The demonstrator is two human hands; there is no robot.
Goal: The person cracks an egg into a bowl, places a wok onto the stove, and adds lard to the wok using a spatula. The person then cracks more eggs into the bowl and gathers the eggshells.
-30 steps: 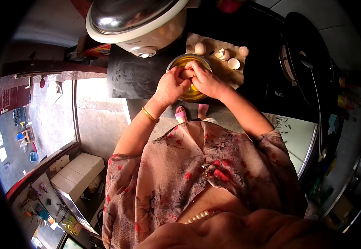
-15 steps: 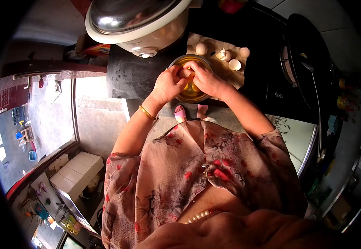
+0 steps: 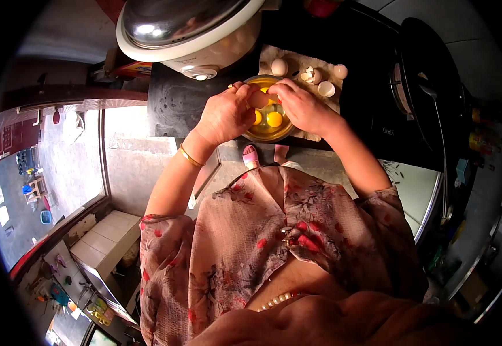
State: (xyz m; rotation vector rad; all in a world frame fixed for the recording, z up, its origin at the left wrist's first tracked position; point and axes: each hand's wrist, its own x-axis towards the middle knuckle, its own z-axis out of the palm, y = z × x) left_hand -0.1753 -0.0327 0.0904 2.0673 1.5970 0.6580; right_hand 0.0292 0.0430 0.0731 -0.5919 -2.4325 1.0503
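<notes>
A round metal bowl (image 3: 268,138) stands near the counter's front edge, with several egg yolks (image 3: 274,119) in clear egg white inside. Over the bowl's left side, my left hand (image 3: 226,113) has its fingers closed round a pale eggshell piece (image 3: 257,99). My right hand (image 3: 306,106) is above the right rim, fingers bent together; what they hold, if anything, is hidden. The two hands are slightly apart. Behind the bowl, a brown cardboard tray (image 3: 297,57) bears a whole-looking egg (image 3: 279,67), a broken shell (image 3: 311,75), an empty half shell (image 3: 326,89) and another egg-like piece (image 3: 340,71).
A white cooker (image 3: 205,62) with a shiny lid stands on the dark counter (image 3: 179,109) at the back left. On the right are a stove burner (image 3: 399,91), a large dark pan (image 3: 435,69) and a long-handled ladle (image 3: 439,132).
My hands, close together over the bowl before, have moved apart, the left one to the left and the right one to the right. The yolks between them now show more clearly.
</notes>
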